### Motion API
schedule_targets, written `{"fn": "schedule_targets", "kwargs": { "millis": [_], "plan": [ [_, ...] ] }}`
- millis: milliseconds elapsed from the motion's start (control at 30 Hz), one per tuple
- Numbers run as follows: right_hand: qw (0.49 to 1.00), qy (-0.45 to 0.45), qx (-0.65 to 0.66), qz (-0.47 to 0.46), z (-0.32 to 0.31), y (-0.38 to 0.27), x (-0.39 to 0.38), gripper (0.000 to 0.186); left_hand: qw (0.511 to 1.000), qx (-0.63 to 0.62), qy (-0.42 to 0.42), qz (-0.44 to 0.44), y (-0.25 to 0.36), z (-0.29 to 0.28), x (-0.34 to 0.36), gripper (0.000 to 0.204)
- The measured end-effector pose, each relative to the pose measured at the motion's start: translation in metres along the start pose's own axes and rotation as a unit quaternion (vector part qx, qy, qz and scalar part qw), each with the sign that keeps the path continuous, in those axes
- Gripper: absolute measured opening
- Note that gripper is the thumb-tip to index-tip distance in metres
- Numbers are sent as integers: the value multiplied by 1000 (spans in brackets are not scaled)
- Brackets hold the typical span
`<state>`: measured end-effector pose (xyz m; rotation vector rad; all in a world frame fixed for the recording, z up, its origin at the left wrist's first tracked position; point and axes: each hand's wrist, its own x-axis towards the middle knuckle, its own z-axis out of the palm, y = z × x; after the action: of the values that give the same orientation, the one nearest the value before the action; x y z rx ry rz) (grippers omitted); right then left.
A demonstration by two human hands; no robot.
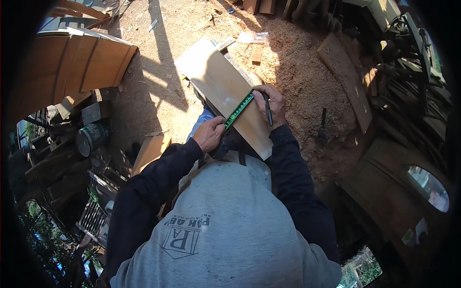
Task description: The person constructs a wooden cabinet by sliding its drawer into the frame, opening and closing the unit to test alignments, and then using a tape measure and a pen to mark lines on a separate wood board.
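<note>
A pale wooden board (216, 79) lies slantwise in front of me, its near end close to my body. Across its width stretches the green blade of a tape measure (238, 111). Closed at the board's left edge, my left hand (210, 134) grips the near-left end of the tape; a dark shape beneath that hand is too shaded to make out. At the right edge, my right hand (272, 103) has its fingertips at the tape's other end. A dark pen-like marker (268, 110) is held in those same fingers, pointing back toward me.
Wood shavings (297, 62) cover the ground ahead and right. Several wooden panels (91, 62) stand at the left, near a dark green can (93, 138). A long plank (345, 81) and a dark hammer-like tool (322, 127) lie to the right, beside a brown panel with an oval pane (429, 188).
</note>
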<state>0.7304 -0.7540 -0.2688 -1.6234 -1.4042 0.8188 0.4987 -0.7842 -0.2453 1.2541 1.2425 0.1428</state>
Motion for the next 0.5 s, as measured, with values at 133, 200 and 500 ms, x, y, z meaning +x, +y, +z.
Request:
{"fn": "schedule_targets", "kwargs": {
  "millis": [133, 200, 500],
  "plan": [
    [999, 4, 3, -36, 3, 0, 2, 8, 1000, 2, -4, -20, -4, -5, 11, 40],
    [999, -14, 4, -31, 4, 1, 1, 8, 999, -29, 12, -14, -8, -3, 13, 47],
    [998, -46, 34, -26, -2, -6, 16, 18, 998, 18, -35, -56, -1, -19, 17, 48]
  ]
}}
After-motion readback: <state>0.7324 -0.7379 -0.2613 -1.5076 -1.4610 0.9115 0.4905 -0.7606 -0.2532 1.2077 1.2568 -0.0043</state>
